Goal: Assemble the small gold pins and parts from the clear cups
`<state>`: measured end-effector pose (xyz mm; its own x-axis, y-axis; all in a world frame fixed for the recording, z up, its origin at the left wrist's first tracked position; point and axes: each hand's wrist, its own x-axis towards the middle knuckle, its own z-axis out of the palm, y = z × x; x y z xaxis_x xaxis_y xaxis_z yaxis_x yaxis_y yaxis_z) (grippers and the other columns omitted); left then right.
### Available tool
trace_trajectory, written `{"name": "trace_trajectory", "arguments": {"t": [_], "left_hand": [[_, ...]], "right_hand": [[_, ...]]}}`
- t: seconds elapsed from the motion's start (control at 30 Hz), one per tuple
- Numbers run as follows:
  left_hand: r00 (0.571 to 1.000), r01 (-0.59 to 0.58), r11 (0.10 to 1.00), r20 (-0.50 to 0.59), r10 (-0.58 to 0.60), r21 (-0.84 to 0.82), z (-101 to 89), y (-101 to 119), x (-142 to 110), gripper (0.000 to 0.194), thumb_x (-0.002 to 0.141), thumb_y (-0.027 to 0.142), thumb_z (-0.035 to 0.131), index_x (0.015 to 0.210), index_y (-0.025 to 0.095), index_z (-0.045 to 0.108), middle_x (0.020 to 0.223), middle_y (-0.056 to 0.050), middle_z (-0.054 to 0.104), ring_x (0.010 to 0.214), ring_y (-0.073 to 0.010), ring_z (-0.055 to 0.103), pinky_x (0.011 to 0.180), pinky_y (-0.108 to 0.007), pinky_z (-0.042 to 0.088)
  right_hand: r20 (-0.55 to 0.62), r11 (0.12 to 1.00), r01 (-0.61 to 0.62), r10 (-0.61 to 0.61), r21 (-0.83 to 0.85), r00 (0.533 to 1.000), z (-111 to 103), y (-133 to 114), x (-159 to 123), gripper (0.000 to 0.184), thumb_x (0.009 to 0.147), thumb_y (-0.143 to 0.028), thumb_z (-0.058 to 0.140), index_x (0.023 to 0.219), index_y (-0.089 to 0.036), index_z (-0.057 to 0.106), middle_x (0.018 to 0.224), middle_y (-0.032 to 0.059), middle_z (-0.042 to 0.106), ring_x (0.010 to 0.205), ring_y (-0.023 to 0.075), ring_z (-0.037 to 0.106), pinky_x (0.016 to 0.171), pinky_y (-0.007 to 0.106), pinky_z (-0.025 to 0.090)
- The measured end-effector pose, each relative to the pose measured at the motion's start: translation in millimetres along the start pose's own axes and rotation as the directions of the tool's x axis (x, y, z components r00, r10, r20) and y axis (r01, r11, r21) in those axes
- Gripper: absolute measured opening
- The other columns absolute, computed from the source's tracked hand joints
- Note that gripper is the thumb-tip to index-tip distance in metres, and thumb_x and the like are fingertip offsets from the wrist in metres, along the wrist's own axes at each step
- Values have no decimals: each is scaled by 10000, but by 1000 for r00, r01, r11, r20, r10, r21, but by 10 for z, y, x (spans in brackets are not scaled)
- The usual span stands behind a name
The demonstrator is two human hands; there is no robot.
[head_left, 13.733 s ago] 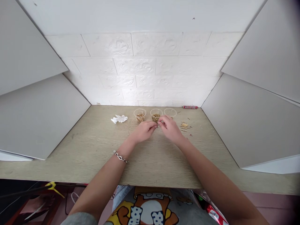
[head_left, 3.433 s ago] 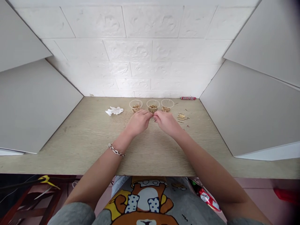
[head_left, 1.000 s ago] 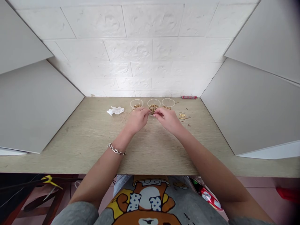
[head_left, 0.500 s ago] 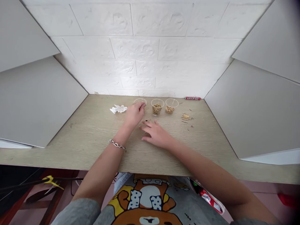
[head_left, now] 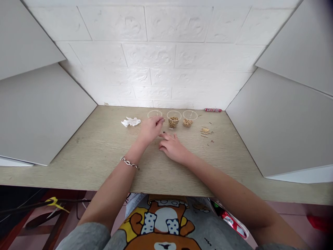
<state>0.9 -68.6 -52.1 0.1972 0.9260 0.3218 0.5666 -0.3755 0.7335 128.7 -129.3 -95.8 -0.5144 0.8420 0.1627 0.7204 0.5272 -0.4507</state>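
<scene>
My left hand (head_left: 151,129) is raised just in front of the left clear plastic cup (head_left: 155,112), partly covering it. Its thumb and fingertips are pinched together; whatever small thing they hold is too fine to make out. My right hand (head_left: 173,147) rests low over the table to the right of it, fingers bent, with the forefinger stretched towards the left hand and the thumb apart. Behind the hands stand a middle cup (head_left: 173,122) of small golden-brown pieces and a right cup (head_left: 187,123) of lighter, short stick-like pieces. What the left cup contains is mostly hidden.
Several thin sticks (head_left: 205,130) lie in a loose pile on the right of the wooden table (head_left: 104,149). Crumpled white tissue (head_left: 130,121) is at the left, and a red tube-like packet (head_left: 212,110) lies by the white brick-patterned wall (head_left: 161,55). Grey panels flank both sides.
My left hand has drawn back slightly, down and right from the left cup, its fingertips pinched. My right hand's spread fingers have curled in and it has shifted a little right.
</scene>
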Motion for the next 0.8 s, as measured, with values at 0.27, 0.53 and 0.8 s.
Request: {"name": "trace_trajectory", "arguments": {"t": [0.27,0.53,0.8], "left_hand": [[882,386,244,278,-380,-890,140,61,-51,85,802,219,545,776,141,568,565,49,470,427,-26,395,405,-157,321],[842,527,332,425,-332,-783,304,125,-154,113,816,204,548,736,125,561,588,5,564,479,-46,514,406,-136,358],[858,496,337,391,-333,-800,313,95,-149,105,792,220,585,754,122,585,616,-1,597,518,-53,547,494,-159,417]], "right_hand": [[-323,996,-32,58,86,945,-38,-18,28,170,869,-138,398,855,-170,565,1010,98,569,977,213,505,926,434,375],[-562,997,-75,65,5,825,-300,157,27,179,881,-185,393,838,-177,567,1044,109,563,999,231,488,922,401,353],[-550,984,-63,147,169,822,-300,208,55,101,811,-200,476,808,-194,577,942,77,591,927,211,535,852,370,411]]}}
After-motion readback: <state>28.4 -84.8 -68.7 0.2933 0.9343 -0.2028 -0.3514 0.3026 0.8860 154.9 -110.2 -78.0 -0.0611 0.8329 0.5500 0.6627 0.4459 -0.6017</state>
